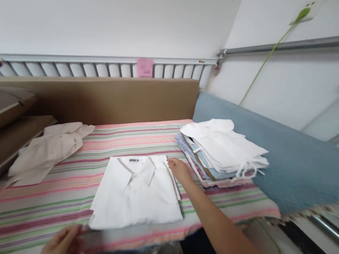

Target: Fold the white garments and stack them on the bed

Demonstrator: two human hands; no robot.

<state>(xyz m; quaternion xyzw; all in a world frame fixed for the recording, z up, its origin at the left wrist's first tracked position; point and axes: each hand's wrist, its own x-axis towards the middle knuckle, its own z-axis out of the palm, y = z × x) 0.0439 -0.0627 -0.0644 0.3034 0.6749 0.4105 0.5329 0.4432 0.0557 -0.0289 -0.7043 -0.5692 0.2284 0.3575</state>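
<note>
A folded white shirt with a collar and a neck label lies on the striped cloth in front of me. My right hand reaches to its upper right corner and touches the shirt's edge, fingers curled together. My left hand rests at the near edge of the striped cloth, just left of the shirt's lower corner, fingers bent over the edge.
A stack of folded garments sits right of the shirt. A crumpled beige garment lies at the left. Brown cardboard sheets stand left and behind. A blue blanket covers the right side.
</note>
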